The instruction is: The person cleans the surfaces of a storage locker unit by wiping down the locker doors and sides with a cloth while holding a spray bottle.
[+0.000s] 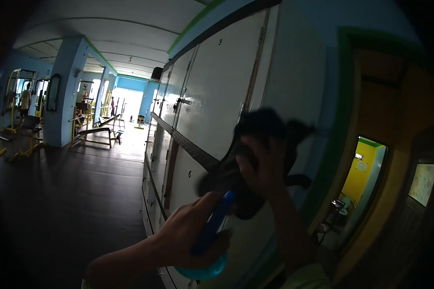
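A blue spray bottle (212,226), its lower part holding turquoise liquid, is gripped in my left hand (193,229), in front of the lockers' lower part. My right hand (263,166), higher and to the right, has its fingers on a dark, bunched cloth (265,123). The cloth hangs down beside and below the hand, in front of the corner of the white lockers (222,72); whether it touches them is hard to tell. Motion blur softens the cloth's edges.
Locker doors marked 3 and 6 have a dark textured strip (193,149) between them. At left stand gym benches (94,131), a blue pillar (65,96) and a distant person (25,100). A green-framed doorway (342,144) is at right.
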`<action>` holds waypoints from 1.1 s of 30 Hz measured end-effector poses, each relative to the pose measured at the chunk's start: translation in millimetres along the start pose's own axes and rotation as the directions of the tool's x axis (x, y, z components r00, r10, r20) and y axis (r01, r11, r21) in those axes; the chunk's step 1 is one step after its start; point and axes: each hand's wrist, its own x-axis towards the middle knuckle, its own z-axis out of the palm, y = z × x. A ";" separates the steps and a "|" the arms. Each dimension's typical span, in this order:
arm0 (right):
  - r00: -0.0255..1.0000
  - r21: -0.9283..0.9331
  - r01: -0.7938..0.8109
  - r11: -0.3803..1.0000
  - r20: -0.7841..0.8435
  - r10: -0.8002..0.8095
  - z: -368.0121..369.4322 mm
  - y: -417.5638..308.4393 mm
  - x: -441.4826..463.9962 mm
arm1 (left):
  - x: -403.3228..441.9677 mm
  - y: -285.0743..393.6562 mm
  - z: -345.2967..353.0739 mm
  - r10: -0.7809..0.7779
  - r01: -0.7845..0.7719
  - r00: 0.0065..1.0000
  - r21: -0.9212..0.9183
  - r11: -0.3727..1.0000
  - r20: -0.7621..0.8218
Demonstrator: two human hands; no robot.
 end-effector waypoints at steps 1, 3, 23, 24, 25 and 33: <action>1.000 -0.007 -0.005 1.000 -0.002 0.005 -2.1 0.2 -2.6 | -11.7 -0.6 -0.9 -0.062 0.062 0.998 -0.005 0.998 0.019; 1.000 0.079 -0.009 0.997 -0.029 0.011 -4.7 1.8 -5.1 | -31.5 0.8 -2.6 -0.130 0.130 0.991 0.000 0.992 0.038; 0.790 0.069 -0.565 0.822 -0.241 0.563 12.2 100.8 0.3 | -79.2 -28.0 39.7 -0.257 0.252 0.966 -0.146 0.957 -0.015; 0.846 0.015 -0.486 0.874 -0.243 0.475 12.8 81.6 -5.3 | -77.9 -31.6 46.4 -0.251 0.248 0.968 -0.160 0.955 0.004; 0.896 -0.048 -0.406 0.913 -0.216 0.387 15.4 54.7 -22.6 | -77.2 -35.7 55.2 -0.234 0.231 0.972 -0.178 0.956 0.007; 0.795 0.077 -0.582 0.810 -0.155 0.586 13.2 29.0 -183.3 | -97.0 -46.3 93.8 -0.265 0.266 0.964 -0.213 0.940 0.037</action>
